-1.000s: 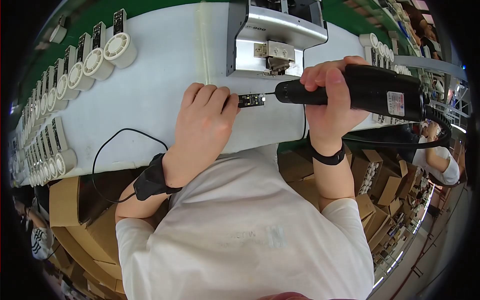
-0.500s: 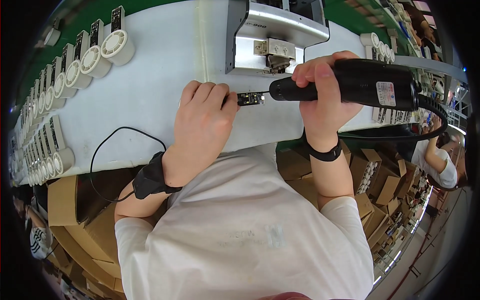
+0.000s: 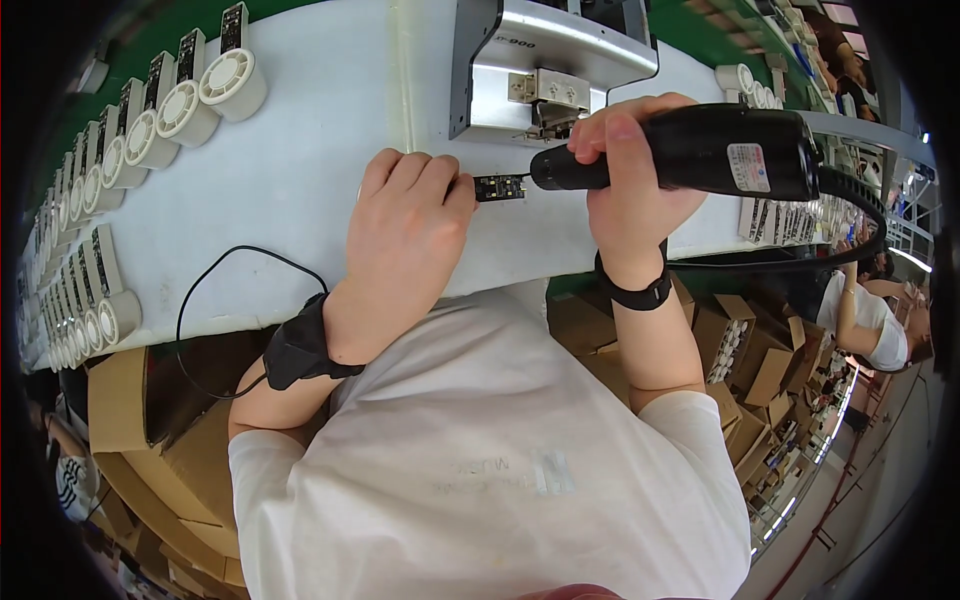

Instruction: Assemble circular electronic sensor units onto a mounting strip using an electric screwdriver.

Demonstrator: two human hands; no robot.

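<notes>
My left hand [image 3: 408, 235] is closed, palm down, around a narrow piece with a black circuit board [image 3: 500, 188]. The board's far end sticks out to the right past my thumb and forefinger; the rest is hidden under the hand. In my right hand [image 3: 640, 195] lies a black corded electric screwdriver [image 3: 715, 150], held level with fingers wrapped round its body. Its nose points left, and the thin bit reaches the board's exposed end; whether it sits in a screw is too small to tell.
Rows of white round-headed fan units [image 3: 232, 85] with exposed boards line the table's left side. A metal machine [image 3: 560, 50] stands behind my hands. More units [image 3: 735, 78] lie at right. Cardboard boxes [image 3: 120, 400] stand below the table; a co-worker [image 3: 870, 310] is at far right.
The screwdriver and my right hand have shifted left and slightly up, its nose closer to the board. My left hand keeps its hold on the board.
</notes>
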